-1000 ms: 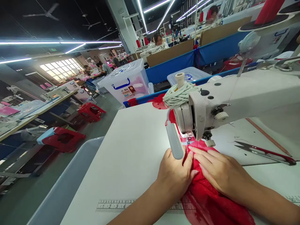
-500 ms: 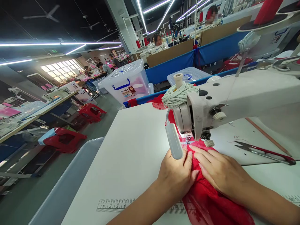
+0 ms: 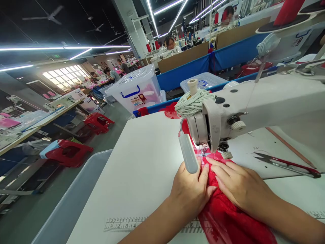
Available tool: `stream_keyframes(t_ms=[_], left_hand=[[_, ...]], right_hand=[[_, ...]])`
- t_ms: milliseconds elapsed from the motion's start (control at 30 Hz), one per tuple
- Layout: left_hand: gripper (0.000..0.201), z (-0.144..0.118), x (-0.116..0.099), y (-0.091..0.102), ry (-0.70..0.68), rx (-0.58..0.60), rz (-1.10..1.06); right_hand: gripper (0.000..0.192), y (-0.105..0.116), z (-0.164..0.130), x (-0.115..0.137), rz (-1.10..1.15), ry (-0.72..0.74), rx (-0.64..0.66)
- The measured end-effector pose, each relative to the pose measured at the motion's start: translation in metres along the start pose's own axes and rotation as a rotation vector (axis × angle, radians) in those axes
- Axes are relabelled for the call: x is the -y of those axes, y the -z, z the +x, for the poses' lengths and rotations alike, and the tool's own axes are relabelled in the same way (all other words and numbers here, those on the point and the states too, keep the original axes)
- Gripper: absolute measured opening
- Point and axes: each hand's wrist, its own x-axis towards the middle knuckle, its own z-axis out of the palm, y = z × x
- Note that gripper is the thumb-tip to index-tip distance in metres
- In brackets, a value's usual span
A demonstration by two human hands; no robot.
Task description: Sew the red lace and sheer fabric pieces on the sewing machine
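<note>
Red fabric point(image 3: 228, 220) runs lengthwise toward the needle; hands flat.

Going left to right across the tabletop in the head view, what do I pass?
Printed ruler → left hand → red lace fabric → right hand → thread snips.

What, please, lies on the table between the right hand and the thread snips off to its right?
Only bare white table. The head view shows nothing between the right hand, pressed flat on the red fabric, and the thread snips.
</note>
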Motion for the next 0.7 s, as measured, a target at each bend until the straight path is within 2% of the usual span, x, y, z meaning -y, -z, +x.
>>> stream_keyframes(t_ms=[167, 500, 700], left_hand=[[0.044, 0.0004, 0.0008, 0.0002, 0.019, 0.021, -0.022], [0.035, 0.0043, 0.0002, 0.0024, 0.013, 0.021, -0.004], [0.037, 0.0043, -0.0002, 0.0004, 0.033, 0.032, 0.022]], right_hand=[[0.032, 0.0016, -0.0007, 0.0002, -0.015, -0.015, 0.031], [0.029, 0.0025, 0.0003, -0.0003, -0.043, -0.001, -0.002], [0.027, 0.0017, 0.0025, -0.0018, -0.017, -0.027, 0.075]])
